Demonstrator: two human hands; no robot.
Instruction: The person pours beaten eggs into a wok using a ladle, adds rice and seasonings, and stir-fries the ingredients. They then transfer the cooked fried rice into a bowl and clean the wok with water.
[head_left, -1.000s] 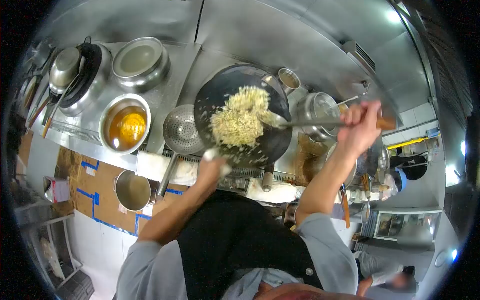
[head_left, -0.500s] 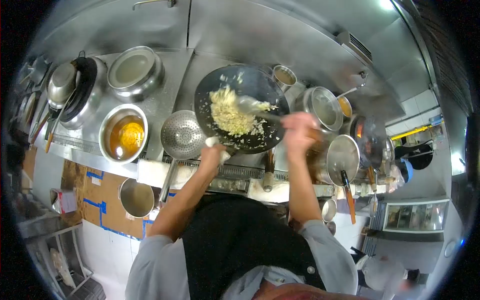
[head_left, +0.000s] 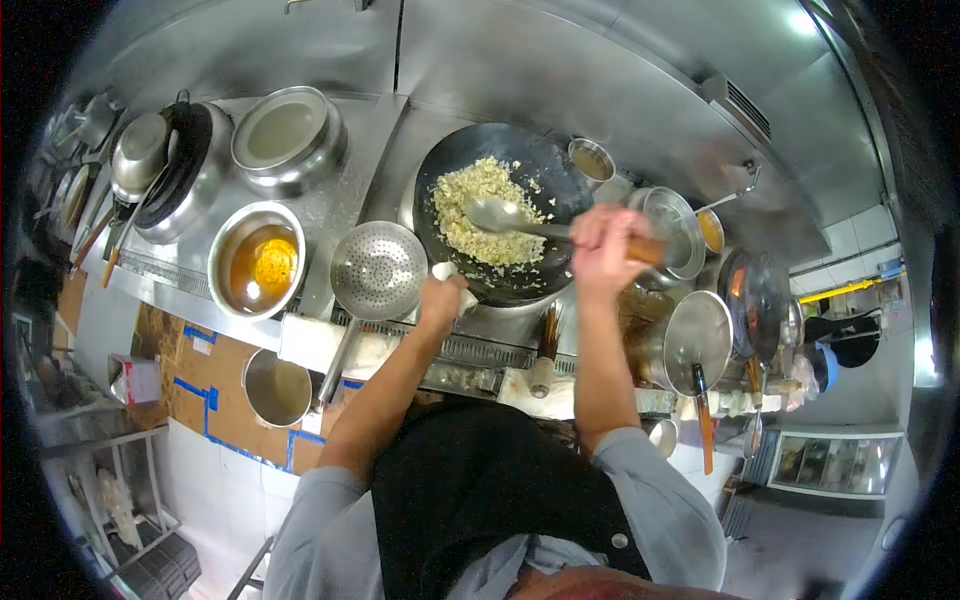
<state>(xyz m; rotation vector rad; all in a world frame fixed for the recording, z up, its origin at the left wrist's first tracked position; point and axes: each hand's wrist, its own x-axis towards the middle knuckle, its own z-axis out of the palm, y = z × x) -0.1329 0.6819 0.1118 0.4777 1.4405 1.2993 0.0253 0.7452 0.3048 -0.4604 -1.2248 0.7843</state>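
Left of the wok [head_left: 560, 168], box markings [head_left: 135, 380] look blurred.

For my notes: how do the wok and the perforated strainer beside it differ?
The wok is dark; the strainer is silvery. The wok is wider than the strainer's bowl. The wok holds chopped, pale food, while the strainer's perforated bowl looks bare. Both are round.

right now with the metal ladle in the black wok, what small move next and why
Probably sweep the wooden-handled metal ladle inward: loose pale-yellow food bits lie scattered in the round black wok, outside the main heap.
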